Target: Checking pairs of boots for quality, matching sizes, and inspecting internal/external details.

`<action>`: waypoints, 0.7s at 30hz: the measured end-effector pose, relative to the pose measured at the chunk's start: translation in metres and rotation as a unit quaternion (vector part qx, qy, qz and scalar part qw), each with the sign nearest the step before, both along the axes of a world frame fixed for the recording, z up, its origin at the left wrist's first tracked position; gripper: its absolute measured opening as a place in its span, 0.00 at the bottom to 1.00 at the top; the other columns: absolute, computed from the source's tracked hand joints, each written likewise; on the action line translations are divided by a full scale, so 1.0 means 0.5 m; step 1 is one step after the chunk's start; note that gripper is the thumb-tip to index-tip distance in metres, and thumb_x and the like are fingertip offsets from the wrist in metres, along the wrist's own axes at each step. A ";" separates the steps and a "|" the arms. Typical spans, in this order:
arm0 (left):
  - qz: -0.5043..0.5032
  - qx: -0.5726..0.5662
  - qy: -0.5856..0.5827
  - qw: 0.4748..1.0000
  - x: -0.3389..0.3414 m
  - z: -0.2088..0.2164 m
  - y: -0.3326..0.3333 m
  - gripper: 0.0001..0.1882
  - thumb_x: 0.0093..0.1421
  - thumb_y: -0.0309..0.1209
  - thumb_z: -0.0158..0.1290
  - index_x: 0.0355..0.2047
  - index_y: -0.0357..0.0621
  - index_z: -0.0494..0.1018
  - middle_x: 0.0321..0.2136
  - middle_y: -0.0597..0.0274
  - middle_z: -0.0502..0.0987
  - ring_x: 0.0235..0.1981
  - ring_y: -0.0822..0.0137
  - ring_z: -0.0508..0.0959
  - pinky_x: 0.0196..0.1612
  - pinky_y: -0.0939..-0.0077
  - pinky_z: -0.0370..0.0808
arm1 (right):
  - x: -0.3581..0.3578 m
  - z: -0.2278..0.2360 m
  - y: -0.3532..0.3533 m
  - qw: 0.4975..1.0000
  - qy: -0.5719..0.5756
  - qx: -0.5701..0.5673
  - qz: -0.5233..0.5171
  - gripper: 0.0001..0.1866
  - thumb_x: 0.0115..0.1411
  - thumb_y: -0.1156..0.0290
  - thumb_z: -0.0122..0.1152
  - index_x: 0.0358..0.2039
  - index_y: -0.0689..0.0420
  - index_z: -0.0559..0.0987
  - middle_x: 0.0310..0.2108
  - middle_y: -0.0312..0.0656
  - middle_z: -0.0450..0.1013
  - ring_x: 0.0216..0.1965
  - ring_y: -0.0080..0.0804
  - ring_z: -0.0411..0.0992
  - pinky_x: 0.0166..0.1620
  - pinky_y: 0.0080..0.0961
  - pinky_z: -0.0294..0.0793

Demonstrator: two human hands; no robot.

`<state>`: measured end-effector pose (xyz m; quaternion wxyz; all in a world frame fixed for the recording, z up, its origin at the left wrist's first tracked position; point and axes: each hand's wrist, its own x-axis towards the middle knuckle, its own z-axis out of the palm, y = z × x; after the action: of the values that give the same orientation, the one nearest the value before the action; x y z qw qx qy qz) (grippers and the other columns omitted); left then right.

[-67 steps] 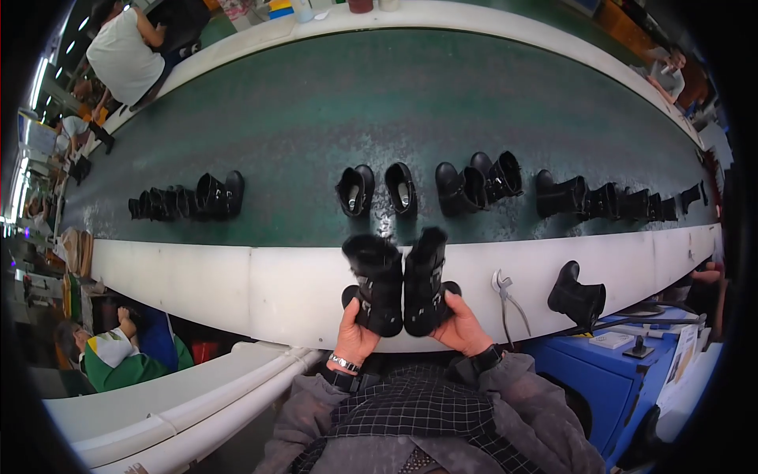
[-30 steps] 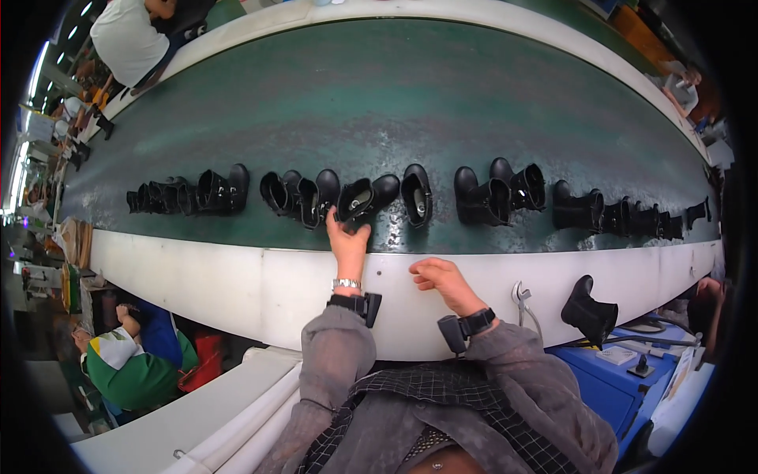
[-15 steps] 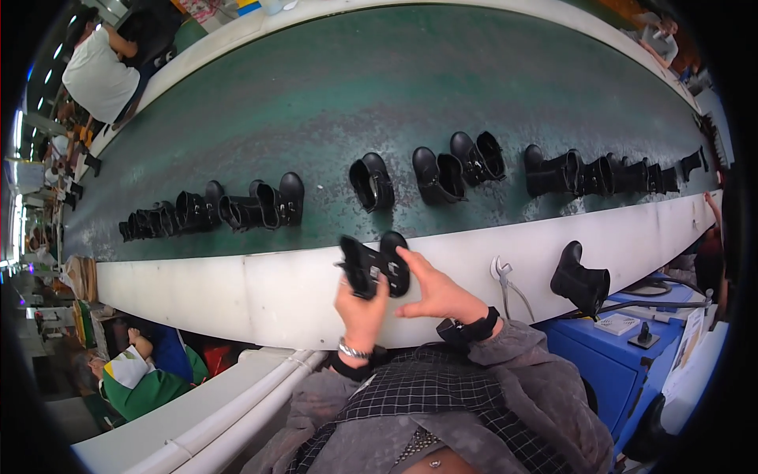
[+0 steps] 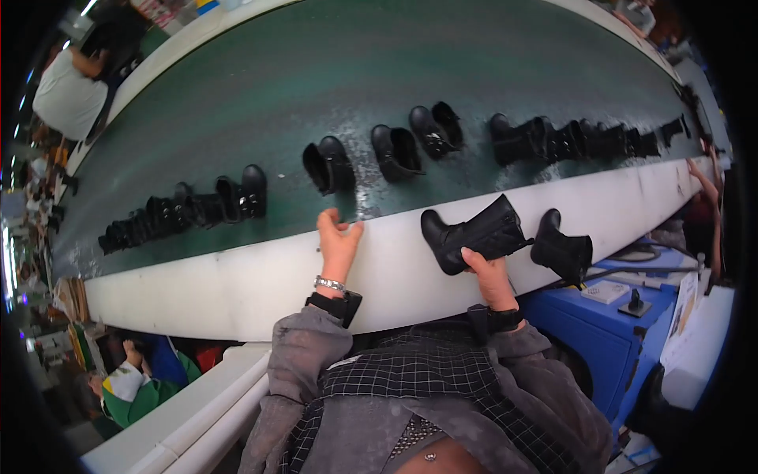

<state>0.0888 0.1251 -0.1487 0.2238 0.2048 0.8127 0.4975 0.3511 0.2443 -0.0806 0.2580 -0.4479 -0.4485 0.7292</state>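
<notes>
My right hand (image 4: 491,278) grips a black ankle boot (image 4: 474,233) around its sole side, thumb against the boot, above the white ledge. The boot lies tilted, toe to the left and its opening up to the right. My left hand (image 4: 339,239) is empty, fingers loosely bent and apart, over the ledge's far edge. Nearest to it is a pair of black boots (image 4: 335,167) on the green belt. Another black boot (image 4: 559,249) stands on the ledge right of the held one.
More black boots with buckles line the green belt (image 4: 332,71) to the left (image 4: 162,212) and right (image 4: 553,142). A blue cabinet (image 4: 568,340) stands at my right, white pipes (image 4: 213,419) at my lower left. Other people sit along the line.
The boot has passed from between both hands to my right hand, which moved right. My left hand let go and moved slightly left and up. The view has shifted; pliers are now mostly hidden.
</notes>
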 end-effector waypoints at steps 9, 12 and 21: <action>0.069 0.078 0.032 0.994 -0.087 -0.066 0.062 0.36 0.45 0.30 0.64 0.51 0.35 0.57 0.43 0.53 0.65 0.36 0.65 0.72 0.36 0.74 0.70 | 0.169 -0.004 0.016 0.925 -0.173 0.281 -0.188 0.16 0.55 0.74 0.60 0.44 0.64 0.73 0.43 0.39 0.71 0.43 0.26 0.68 0.49 0.25 0.67; 0.061 0.116 0.073 0.989 -0.104 -0.077 0.083 0.31 0.46 0.27 0.64 0.46 0.39 0.58 0.31 0.60 0.70 0.24 0.72 0.72 0.24 0.80 0.70 | 0.168 -0.034 -0.007 0.905 -0.153 0.258 -0.301 0.13 0.56 0.70 0.60 0.40 0.65 0.75 0.37 0.40 0.74 0.37 0.25 0.71 0.43 0.21 0.69; 0.040 0.034 0.049 0.997 -0.150 -0.073 0.079 0.42 0.40 0.39 0.68 0.52 0.33 0.62 0.48 0.50 0.70 0.49 0.59 0.71 0.53 0.69 0.65 | 0.106 0.108 -0.029 0.941 -0.235 -0.135 0.204 0.18 0.59 0.59 0.56 0.37 0.65 0.75 0.29 0.44 0.76 0.28 0.25 0.73 0.26 0.19 0.72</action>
<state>0.0139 0.1648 -0.1849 0.1568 0.2040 0.8128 0.5227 0.4039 0.2298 -0.0266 -0.0720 -0.5359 -0.4751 0.6942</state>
